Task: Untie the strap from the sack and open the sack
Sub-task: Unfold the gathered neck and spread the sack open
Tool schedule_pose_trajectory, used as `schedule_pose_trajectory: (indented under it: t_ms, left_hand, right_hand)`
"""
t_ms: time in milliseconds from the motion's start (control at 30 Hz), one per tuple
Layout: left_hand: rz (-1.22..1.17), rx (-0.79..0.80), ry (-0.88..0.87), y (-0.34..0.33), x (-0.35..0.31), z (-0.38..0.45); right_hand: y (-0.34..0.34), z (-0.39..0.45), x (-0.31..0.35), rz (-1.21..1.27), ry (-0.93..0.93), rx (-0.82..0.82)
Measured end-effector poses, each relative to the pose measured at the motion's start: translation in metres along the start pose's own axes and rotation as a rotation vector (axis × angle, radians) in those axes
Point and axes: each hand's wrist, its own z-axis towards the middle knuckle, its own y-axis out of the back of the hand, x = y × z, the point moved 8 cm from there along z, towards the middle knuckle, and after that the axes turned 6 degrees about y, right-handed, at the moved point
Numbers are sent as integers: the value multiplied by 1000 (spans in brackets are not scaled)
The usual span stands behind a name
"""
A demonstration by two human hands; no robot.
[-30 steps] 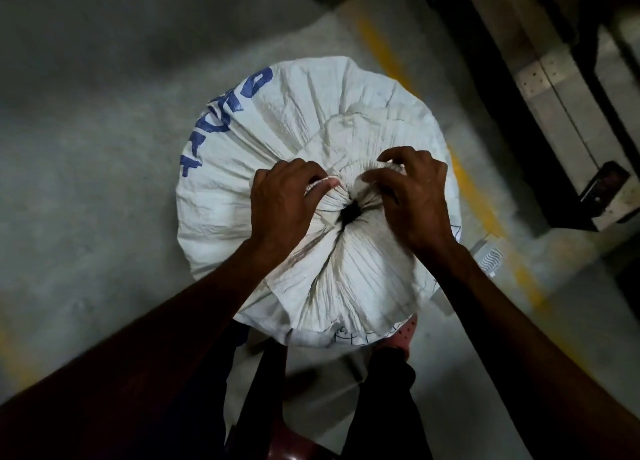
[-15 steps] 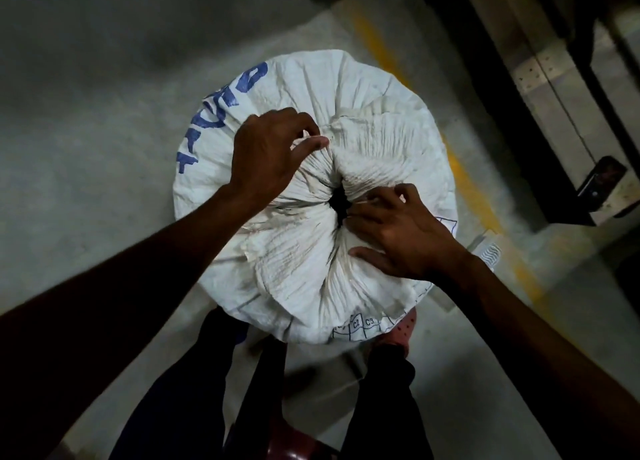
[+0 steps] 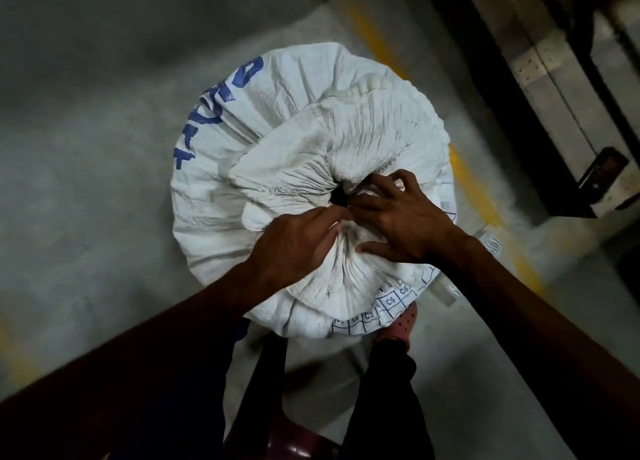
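Standing upright on floor [image 3: 86,182], sack [image 3: 277,130] has puckered mouth [image 3: 337,196] just beyond both hands. Left hand [image 3: 294,248] grips near pleats [image 3: 346,272]; right hand [image 3: 405,217] spread over right pleats, hold unclear. Strap not seen. Right hand nearer to mouth.

White woven sack [image 3: 277,120], blue lettering, upright, mouth gathered in pleats around a dark hole

One sack [image 3: 277,120], two hands [image 3: 294,248] [image 3: 405,224]

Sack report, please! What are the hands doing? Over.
Left hand pinches the sack folds; right hand claws into them. Mouth puckered, small dark gap. Strap not visible. Nothing blocking.
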Motion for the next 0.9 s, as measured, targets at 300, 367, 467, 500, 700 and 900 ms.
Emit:
schedule_pose_trajectory:
  t_ms: [300, 367, 467, 500, 700, 900]
  left_hand:
    - [180, 228, -4, -27, 43, 24]
    - [204, 275, -76, -30, 44, 27]
    - [302, 308, -186, -38, 47, 30]
    - [338, 325, -217, -41, 48, 30]
    - [301, 354, -255, -38, 51, 34]
    - [279, 227, -344, -6, 38, 35]
  right_hand:
    - [-1, 5, -4, -34, -3, 20]
    - [-2, 4, -5, -37, 3, -18]
    - [-4, 3, -8, -68, 4, -57]
    - [-4, 3, -7, -87, 7, -60]
    - [-2, 0, -1, -63, 15, -45]
    - [-13, -1, 4, -78, 19, 46]
